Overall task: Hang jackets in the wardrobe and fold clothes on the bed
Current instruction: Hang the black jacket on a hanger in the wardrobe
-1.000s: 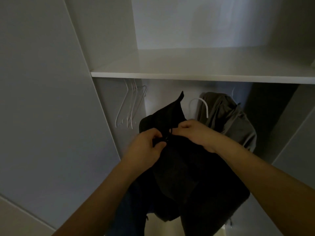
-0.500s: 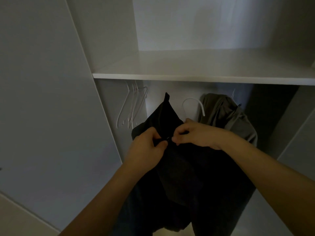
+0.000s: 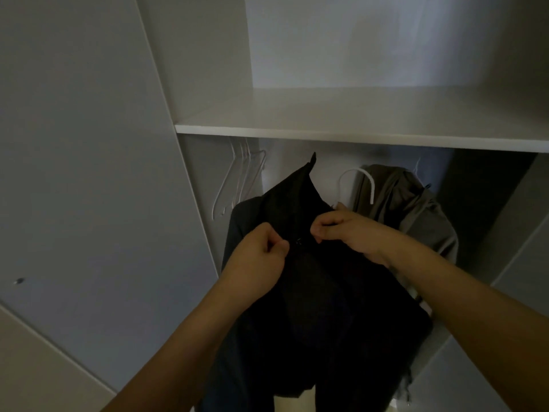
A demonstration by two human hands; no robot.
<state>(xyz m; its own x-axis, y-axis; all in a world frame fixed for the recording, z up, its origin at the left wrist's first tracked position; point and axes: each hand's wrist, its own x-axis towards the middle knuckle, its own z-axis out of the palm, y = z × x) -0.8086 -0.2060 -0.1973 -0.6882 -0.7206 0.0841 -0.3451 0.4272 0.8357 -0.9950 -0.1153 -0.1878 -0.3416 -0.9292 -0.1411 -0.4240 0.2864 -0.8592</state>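
A black jacket (image 3: 320, 307) hangs in front of me inside the open white wardrobe, its collar pointing up toward the shelf. My left hand (image 3: 255, 257) pinches the jacket's front edge just left of the small zip or fastener at its neck. My right hand (image 3: 350, 233) pinches the opposite edge just right of it. Both hands are close together at collar height. Behind and to the right hangs a grey-olive jacket (image 3: 416, 209) on a white hanger (image 3: 359, 179). What the black jacket hangs from is hidden.
A white shelf (image 3: 356, 135) runs across above the hanging space. Several empty thin hangers (image 3: 240, 179) hang at the left of the rail. The wardrobe's left panel (image 3: 89, 173) stands close on the left, and a panel edge on the right.
My hands have drawn slightly apart at the collar, and the jacket's collar tip has risen a little. The view has shifted slightly.
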